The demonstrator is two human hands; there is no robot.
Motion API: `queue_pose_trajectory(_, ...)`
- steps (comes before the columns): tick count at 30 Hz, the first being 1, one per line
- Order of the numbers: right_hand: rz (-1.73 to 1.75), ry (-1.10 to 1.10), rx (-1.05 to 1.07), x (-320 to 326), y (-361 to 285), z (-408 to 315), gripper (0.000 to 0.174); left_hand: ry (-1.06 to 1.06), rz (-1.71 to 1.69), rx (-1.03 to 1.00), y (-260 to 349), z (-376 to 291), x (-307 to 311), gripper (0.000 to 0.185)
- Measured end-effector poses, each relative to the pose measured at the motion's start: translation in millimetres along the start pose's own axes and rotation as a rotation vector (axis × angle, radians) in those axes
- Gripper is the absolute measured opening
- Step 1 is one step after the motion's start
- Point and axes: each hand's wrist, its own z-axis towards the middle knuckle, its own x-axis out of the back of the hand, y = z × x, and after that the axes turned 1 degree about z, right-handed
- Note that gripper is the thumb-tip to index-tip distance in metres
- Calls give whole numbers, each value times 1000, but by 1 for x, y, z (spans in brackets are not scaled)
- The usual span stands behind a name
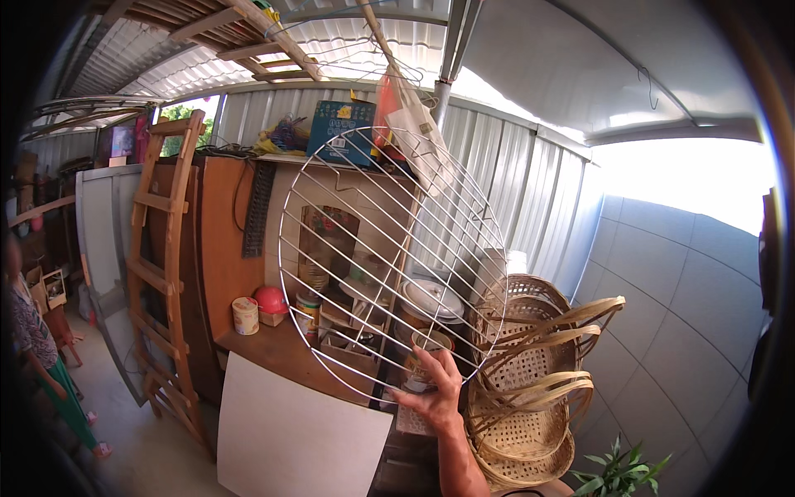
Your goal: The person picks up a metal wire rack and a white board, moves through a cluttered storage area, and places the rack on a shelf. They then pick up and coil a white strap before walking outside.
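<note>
My right hand (436, 390) grips the lower rim of a round metal wire rack (385, 276). Thumb and fingers are around the wires, and the rack stands tilted up in front of me. Through its parallel bars I see a lidded pot (433, 297), tins and a wooden desk. Just right of the hand are several woven bamboo baskets (518, 397) with arched handles, stacked together. My left hand is out of view.
A white board (298, 428) leans against the desk (273, 348). A red bowl-shaped object (271, 300) and a tin (245, 315) sit on the desk. A wooden ladder (164, 273) leans at left, with another person (49, 354) beyond. A green plant (621, 472) is at lower right.
</note>
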Motion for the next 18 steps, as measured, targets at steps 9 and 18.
queue_pose_trajectory(9,-38,-5,64,9,-3,6,78,-23,122,-9,-6,-5,2,23)
queue_pose_trajectory(18,-81,-25,32,22,-3,10,79,-48,215,-6,-8,-4,7,22)
